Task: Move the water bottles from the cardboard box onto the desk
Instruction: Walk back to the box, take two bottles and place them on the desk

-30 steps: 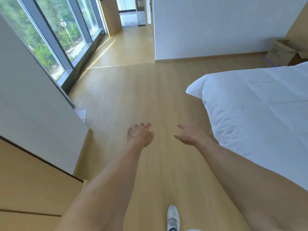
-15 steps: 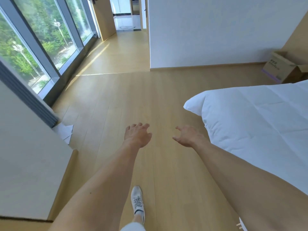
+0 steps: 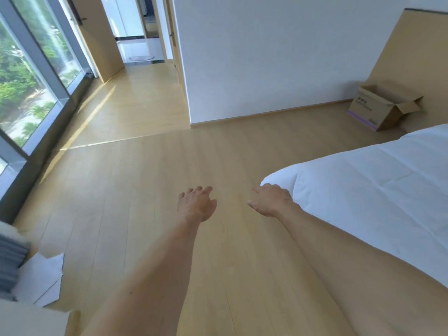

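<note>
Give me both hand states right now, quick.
Left hand: open, fingers loosely spread, holding nothing.
Right hand: open, fingers relaxed, holding nothing.

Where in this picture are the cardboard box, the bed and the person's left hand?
cardboard box (image 3: 368,109): head view, on its printed side wall.
bed (image 3: 368,190): head view, on the white cover's top.
left hand (image 3: 196,204): head view, on the back of the hand.
</note>
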